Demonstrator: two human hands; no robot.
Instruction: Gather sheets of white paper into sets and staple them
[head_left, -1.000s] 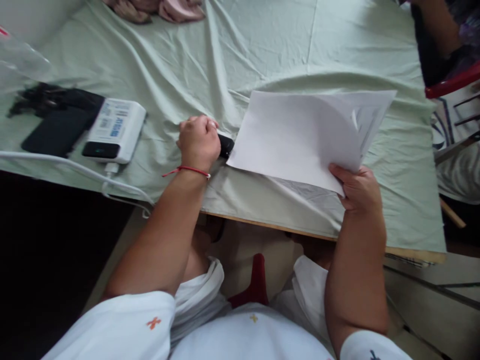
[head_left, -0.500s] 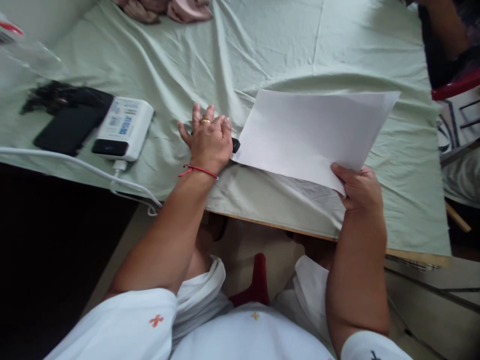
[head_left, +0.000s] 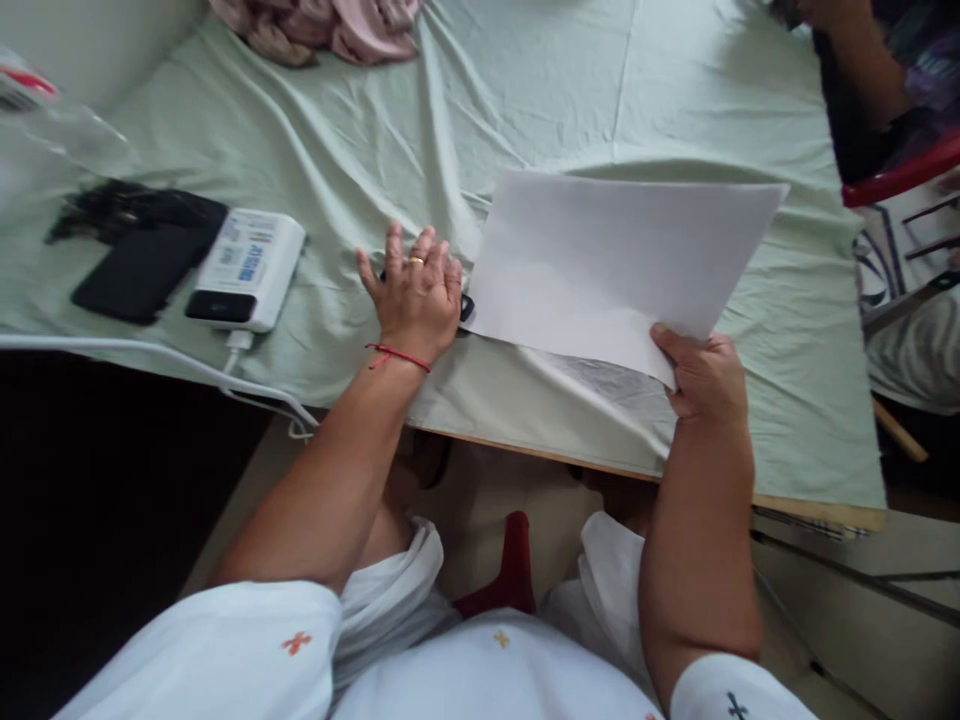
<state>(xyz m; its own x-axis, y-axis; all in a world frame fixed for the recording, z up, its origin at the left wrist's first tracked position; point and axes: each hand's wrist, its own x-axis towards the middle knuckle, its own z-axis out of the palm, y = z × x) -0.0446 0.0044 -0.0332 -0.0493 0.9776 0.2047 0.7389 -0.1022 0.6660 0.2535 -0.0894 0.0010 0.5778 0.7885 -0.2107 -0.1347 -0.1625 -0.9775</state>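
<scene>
My left hand [head_left: 418, 298] lies palm down on top of a small black object [head_left: 466, 307], its fingers spread. Most of that object is hidden beneath the palm. The left edge of a white paper sheet [head_left: 615, 255] meets the object beside my fingers. At the sheet's lower right corner, my right hand [head_left: 709, 378] pinches it, thumb on top. The sheet's right part is lifted off the green cloth.
A white power bank [head_left: 251, 265] with a plugged cable [head_left: 150, 347] is on the left, beside a black flat item [head_left: 127, 275]. Pink cloth [head_left: 330, 25] lies at the back of the green-covered table [head_left: 525, 90]. Another person's arm [head_left: 870, 65] shows at upper right.
The whole view has shifted a little. My left hand's fingers look straighter and flatter over the black object. My right hand keeps its hold on the sheet.
</scene>
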